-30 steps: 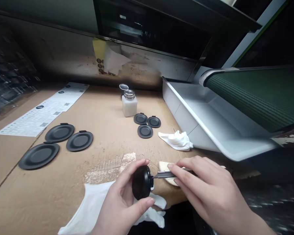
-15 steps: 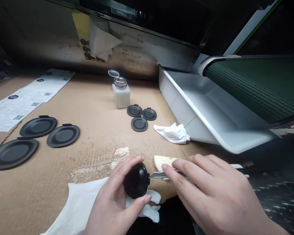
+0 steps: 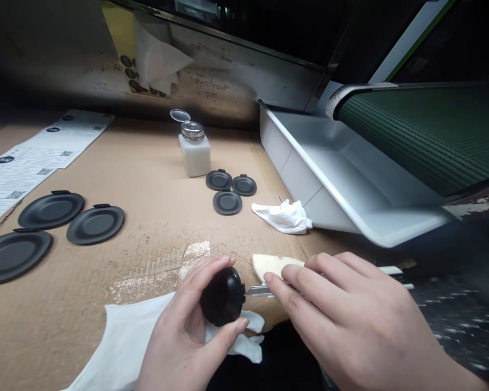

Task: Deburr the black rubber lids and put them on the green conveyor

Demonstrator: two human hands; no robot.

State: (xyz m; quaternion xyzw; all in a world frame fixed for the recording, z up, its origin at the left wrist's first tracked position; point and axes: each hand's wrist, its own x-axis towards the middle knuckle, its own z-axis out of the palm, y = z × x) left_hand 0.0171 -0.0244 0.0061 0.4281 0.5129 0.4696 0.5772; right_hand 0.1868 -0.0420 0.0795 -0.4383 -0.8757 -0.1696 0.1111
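Between the thumb and fingers of my left hand (image 3: 187,331) is a small round black plastic cap (image 3: 223,297), its tabbed edge turned to the right. My right hand (image 3: 350,315) is closed around a utility knife (image 3: 259,290); the blade points left and its tip is at or very close to the cap's tab. Whether it touches I cannot tell. Just behind the blade lies a pale, flat, rounded piece (image 3: 271,264), partly covered by my right fingers. A white glove (image 3: 134,331) lies under and beside my left hand.
Three large black caps (image 3: 95,224) lie at left, three smaller ones (image 3: 227,202) near a pump bottle (image 3: 195,155). A crumpled white cloth (image 3: 285,216) sits against a grey bin (image 3: 334,209). Printed sheets (image 3: 44,163) lie back left; a green conveyor belt (image 3: 432,136) runs at right.
The view has shifted slightly, so the surroundings sit a little further left and up. Both hands keep their grips, with the blade still at the cap's tab.
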